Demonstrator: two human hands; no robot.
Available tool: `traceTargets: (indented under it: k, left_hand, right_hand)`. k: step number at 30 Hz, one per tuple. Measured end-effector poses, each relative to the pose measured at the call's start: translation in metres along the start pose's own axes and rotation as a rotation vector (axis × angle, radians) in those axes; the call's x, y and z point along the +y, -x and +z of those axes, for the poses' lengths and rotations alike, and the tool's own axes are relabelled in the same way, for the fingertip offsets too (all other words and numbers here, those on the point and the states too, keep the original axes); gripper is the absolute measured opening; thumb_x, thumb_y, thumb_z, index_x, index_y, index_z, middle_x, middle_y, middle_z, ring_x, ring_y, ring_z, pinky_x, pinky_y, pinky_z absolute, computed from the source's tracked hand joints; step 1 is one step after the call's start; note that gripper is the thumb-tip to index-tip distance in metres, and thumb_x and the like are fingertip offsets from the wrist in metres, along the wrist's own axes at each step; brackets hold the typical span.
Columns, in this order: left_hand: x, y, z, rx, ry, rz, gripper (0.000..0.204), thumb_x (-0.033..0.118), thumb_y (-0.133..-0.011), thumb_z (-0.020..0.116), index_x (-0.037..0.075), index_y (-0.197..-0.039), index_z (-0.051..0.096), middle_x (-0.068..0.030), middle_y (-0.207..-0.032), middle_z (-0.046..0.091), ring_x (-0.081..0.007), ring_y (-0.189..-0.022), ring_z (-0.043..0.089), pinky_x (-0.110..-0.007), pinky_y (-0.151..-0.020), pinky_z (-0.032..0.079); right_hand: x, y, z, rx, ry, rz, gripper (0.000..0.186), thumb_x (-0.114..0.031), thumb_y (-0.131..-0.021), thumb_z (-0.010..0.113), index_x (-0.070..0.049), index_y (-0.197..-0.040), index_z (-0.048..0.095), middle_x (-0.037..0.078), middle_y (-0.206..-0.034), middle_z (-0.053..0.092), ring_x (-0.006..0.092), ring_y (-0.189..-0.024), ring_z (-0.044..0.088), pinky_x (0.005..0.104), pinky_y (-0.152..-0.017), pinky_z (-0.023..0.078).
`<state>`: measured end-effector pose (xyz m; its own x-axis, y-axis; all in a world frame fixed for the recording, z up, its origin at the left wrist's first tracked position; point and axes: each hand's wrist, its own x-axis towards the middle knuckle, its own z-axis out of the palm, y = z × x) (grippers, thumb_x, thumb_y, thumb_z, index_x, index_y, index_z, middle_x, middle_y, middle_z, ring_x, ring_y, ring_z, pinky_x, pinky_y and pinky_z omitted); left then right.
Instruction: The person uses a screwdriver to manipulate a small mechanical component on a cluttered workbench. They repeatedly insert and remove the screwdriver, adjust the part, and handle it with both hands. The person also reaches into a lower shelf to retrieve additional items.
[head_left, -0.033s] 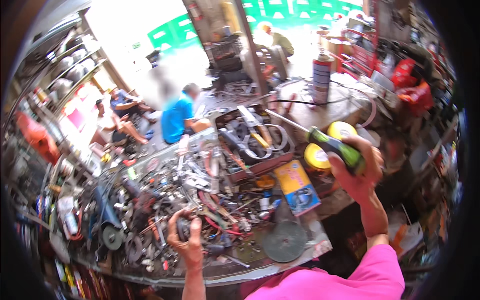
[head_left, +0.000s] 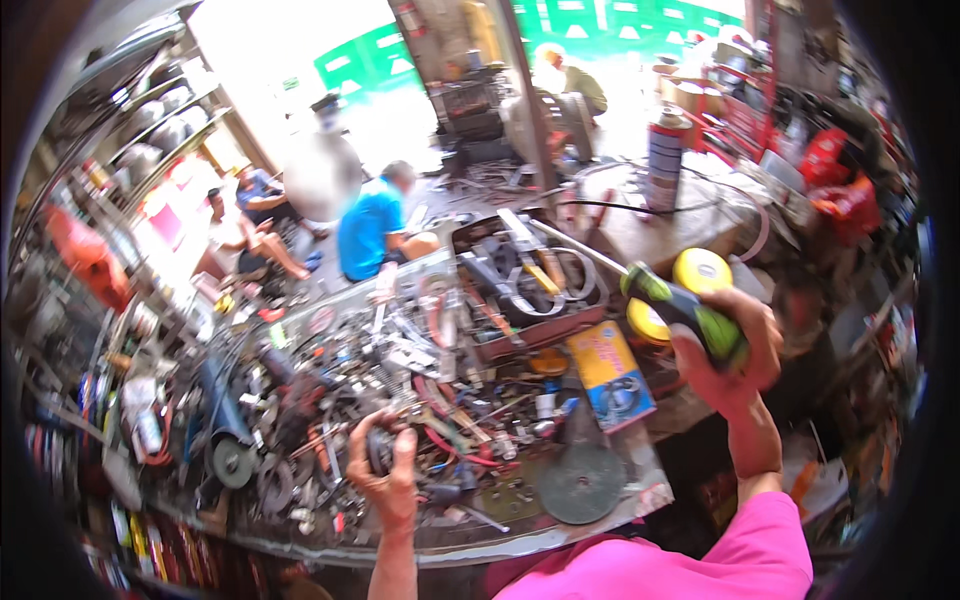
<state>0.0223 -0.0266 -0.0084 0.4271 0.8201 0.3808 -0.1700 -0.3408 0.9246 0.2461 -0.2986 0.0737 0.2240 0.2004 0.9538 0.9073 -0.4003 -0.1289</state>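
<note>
My right hand [head_left: 738, 352] is raised over the bench's right side, its fingers wrapped round the black and green handle of a screwdriver [head_left: 655, 288]. The long metal shaft points up and left, toward the open toolbox. Lower down, near the front of the cluttered bench, my left hand [head_left: 386, 482] curls its thumb and fingers round a dark round part [head_left: 380, 450]; its exact kind is too blurred to tell. Loose metal parts and tools lie beneath and around this hand. A grey-green grinding disc [head_left: 580, 484] lies flat to its right.
A toolbox [head_left: 520, 343] packed with tools stands mid-bench, beside a yellow and blue booklet [head_left: 612, 378]. At left lies an angle grinder [head_left: 218, 405]. A spray can [head_left: 664, 160] stands behind, near yellow round lids [head_left: 702, 270]. Beyond the bench sits a person in blue [head_left: 370, 228], with others farther off.
The whole scene has shifted slightly right in the picture. Both hands keep their hold, the right on the screwdriver and the left on the dark round part.
</note>
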Motion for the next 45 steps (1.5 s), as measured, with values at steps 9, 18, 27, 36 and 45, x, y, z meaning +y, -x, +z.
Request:
traceTargets:
  k: [9, 18, 27, 36, 45]
  left_hand:
    - [-0.014, -0.004, -0.011, 0.022, -0.063, 0.072, 0.032, 0.004, -0.086, 0.072, 0.0, -0.116, 0.062, -0.0044, -0.097, 0.067, -0.009, -0.085, 0.061, -0.024, -0.076, 0.051]
    - [-0.015, -0.002, -0.007, -0.026, 0.01, 0.053, 0.032, 0.003, -0.087, 0.072, 0.0, -0.117, 0.061, -0.0054, -0.1, 0.067, -0.0101, -0.088, 0.062, -0.025, -0.079, 0.051]
    - [-0.016, -0.003, -0.007, -0.025, -0.064, 0.073, 0.035, 0.004, -0.083, 0.074, 0.001, -0.116, 0.062, -0.0062, -0.097, 0.068, -0.0115, -0.085, 0.064, -0.026, -0.077, 0.053]
    - [-0.014, -0.005, -0.008, -0.029, -0.061, 0.03, 0.034, 0.004, -0.085, 0.074, 0.001, -0.116, 0.062, -0.006, -0.099, 0.068, -0.0099, -0.086, 0.064, -0.025, -0.078, 0.053]
    - [-0.014, -0.005, -0.008, -0.066, -0.071, 0.015, 0.037, 0.004, -0.084, 0.075, 0.0, -0.118, 0.061, -0.0064, -0.1, 0.068, -0.0103, -0.088, 0.064, -0.025, -0.079, 0.053]
  right_hand:
    - [-0.113, 0.002, 0.061, -0.175, -0.656, -0.445, 0.047, -0.033, -0.075, 0.084, 0.002, -0.101, 0.065, 0.007, -0.069, 0.066, 0.0117, -0.047, 0.061, 0.0237, -0.042, 0.048]
    - [-0.13, 0.04, 0.063, -0.335, -0.904, -0.394, 0.049, -0.033, -0.077, 0.085, 0.003, -0.103, 0.065, 0.008, -0.072, 0.068, 0.0122, -0.05, 0.063, 0.0221, -0.045, 0.05]
    - [-0.136, 0.038, 0.066, -0.415, -1.045, -0.353, 0.057, -0.032, -0.071, 0.09, 0.004, -0.107, 0.063, 0.007, -0.072, 0.069, 0.0146, -0.057, 0.068, 0.0225, -0.048, 0.051]
    - [-0.125, 0.034, 0.069, -0.444, -1.077, -0.271, 0.057, -0.028, -0.07, 0.091, 0.003, -0.108, 0.062, 0.006, -0.069, 0.067, 0.016, -0.055, 0.068, 0.024, -0.047, 0.052]
    - [-0.122, 0.034, 0.073, -0.472, -1.074, -0.211, 0.06, -0.028, -0.068, 0.092, 0.001, -0.111, 0.061, 0.005, -0.066, 0.066, 0.0166, -0.051, 0.066, 0.0247, -0.044, 0.05]
